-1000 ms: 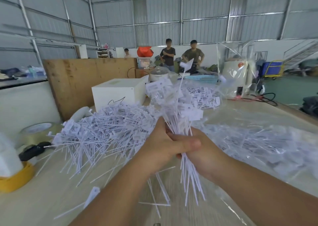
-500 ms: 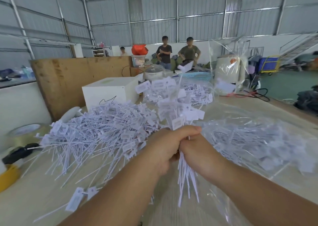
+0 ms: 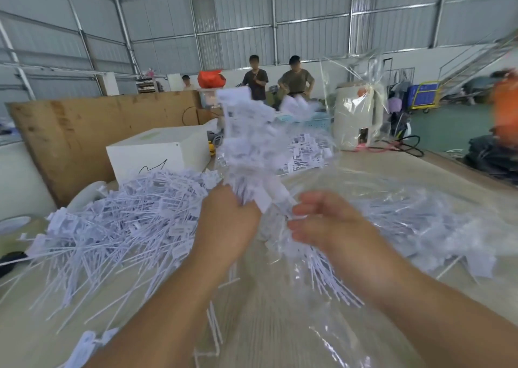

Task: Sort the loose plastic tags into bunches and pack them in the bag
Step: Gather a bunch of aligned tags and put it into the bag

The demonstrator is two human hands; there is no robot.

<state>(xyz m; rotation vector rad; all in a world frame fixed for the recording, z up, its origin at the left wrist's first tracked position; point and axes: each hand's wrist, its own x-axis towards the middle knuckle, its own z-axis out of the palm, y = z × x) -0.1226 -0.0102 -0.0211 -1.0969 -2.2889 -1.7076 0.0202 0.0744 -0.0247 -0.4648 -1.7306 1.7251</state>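
Gripping a bunch [image 3: 252, 149] of white plastic tags, the left hand [image 3: 227, 222] has its fingers curled round the stems, label ends fanned upward and blurred. Right hand [image 3: 322, 222] sits just beside the bunch on its right side, fingers loosely spread and part-curled toward the stems; it's blurred, so I cannot tell whether the fingertips touch or pinch anything. Stem ends [image 3: 325, 278] hang down below the right hand, over the bag.

Loose tags [image 3: 112, 227] lie in a big heap on the table [image 3: 266, 311], left of the hands. Clear bag [image 3: 406, 219] lies flat on the table to the right, more tags visible inside it through the plastic. A few stray tags [image 3: 87, 342] lie at the near left edge by the left forearm.

Behind the heap: white box [image 3: 159, 154] with a black scribble, plywood board [image 3: 84, 132] leaning upright. Tape roll [image 3: 14, 224] at far left edge. Another small pile of tags [image 3: 305, 154] further back, a wrapped cream appliance [image 3: 356, 121] beyond it, black cable [image 3: 403, 146] beside that. Three people [image 3: 297, 79] stand in the background; an orange blur at far right.
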